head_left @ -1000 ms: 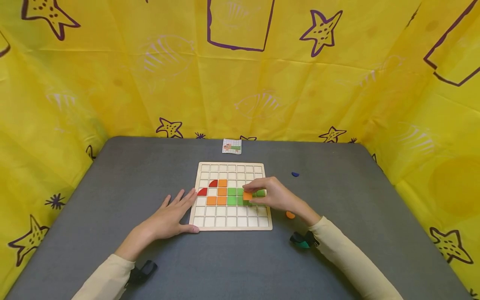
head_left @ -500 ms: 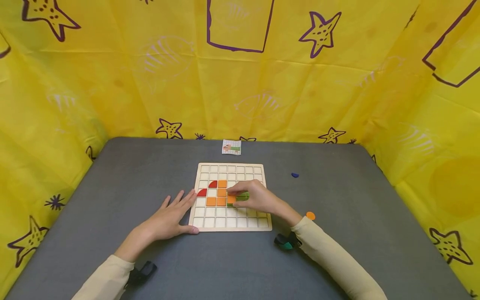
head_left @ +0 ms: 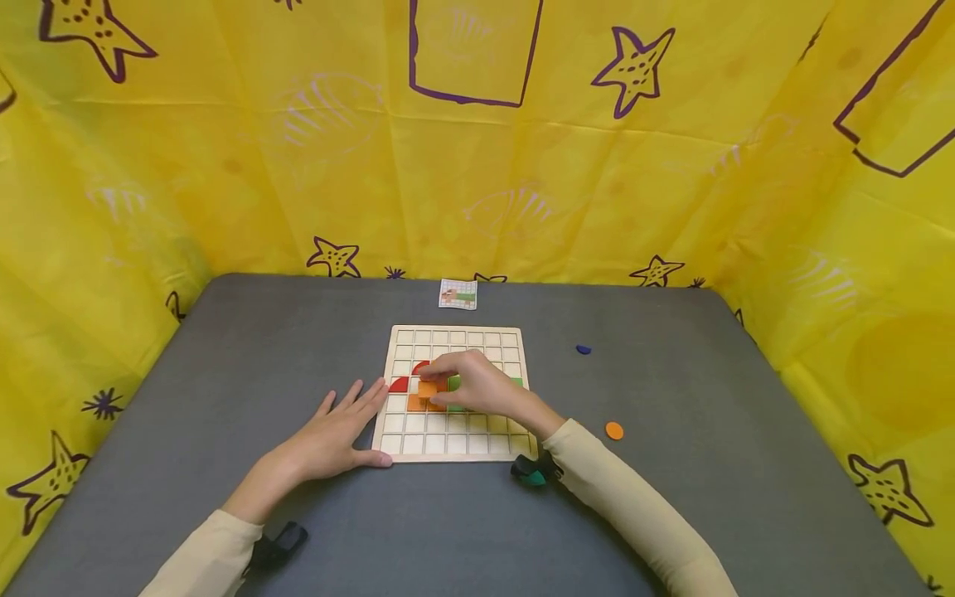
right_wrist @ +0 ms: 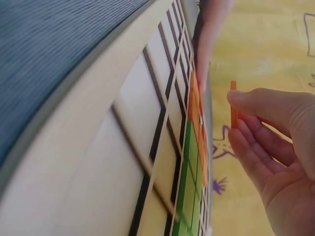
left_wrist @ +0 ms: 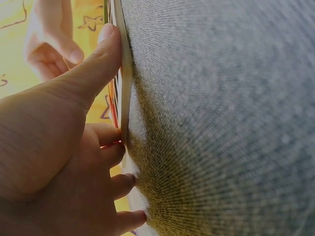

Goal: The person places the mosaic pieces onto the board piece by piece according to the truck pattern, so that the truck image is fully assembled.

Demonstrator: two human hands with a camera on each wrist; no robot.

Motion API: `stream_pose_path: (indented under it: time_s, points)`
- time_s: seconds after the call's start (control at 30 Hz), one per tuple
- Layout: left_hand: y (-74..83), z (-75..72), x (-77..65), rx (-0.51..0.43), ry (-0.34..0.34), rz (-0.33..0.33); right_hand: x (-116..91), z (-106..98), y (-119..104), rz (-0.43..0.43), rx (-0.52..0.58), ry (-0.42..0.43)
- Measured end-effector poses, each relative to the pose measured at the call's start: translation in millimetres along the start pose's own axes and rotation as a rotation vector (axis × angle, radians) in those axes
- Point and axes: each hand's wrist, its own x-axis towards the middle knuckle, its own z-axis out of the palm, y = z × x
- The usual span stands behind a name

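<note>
My right hand pinches an orange square tile between thumb and fingers, held just over the wooden grid board. In the head view the tile hovers over the cells beside the two red quarter-round tiles. Orange tiles and green tiles sit in the grid's middle rows, partly hidden under my right hand. My left hand lies with fingers spread at the board's left edge, thumb at the near left corner. From the left wrist view, its thumb and fingertips touch the board's rim.
A small picture card with a gridded pattern lies behind the board. To the right on the grey table are an orange disc and a dark blue half-round piece. Yellow patterned cloth encloses the table's back and sides.
My right hand has carried the orange square tile leftward across the board, from over the green tiles to near the red ones. The orange disc has come fully into view. My left hand stays put.
</note>
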Motion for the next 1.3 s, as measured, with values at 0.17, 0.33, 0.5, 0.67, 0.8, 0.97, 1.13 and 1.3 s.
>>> stream_pose_path:
  time_s: [0.17, 0.33, 0.5, 0.67, 0.8, 0.97, 1.13, 1.3]
  points:
    - [-0.4, -0.2, -0.5, 0.001, 0.003, 0.005, 10.8, 7.1, -3.8, 0.005, 0.015, -0.016]
    - [0.6, -1.2, -1.2, -0.001, 0.005, 0.011, 18.6, 14.6, -7.1, 0.013, 0.013, -0.038]
    - [0.9, -1.4, -1.8, -0.005, 0.008, 0.018, 23.4, 22.5, -10.4, 0.035, 0.007, -0.065]
    - [-0.6, -1.4, -3.2, -0.004, 0.025, 0.029, 27.6, 30.5, -13.1, 0.032, -0.041, -0.075]
    - [-1.2, -0.8, -3.2, -0.010, 0.029, 0.039, 29.7, 34.6, -14.2, 0.029, -0.107, -0.074]
    - [-0.8, -0.9, -3.6, -0.015, 0.030, 0.036, 31.2, 35.9, -15.5, 0.024, -0.136, -0.072]
    - [0.3, -1.1, -4.0, -0.018, 0.032, 0.041, 31.2, 35.3, -16.2, 0.025, -0.147, -0.080]
    - [0.2, -1.1, -3.9, -0.023, 0.031, 0.039, 31.0, 34.9, -17.3, 0.022, -0.151, -0.094]
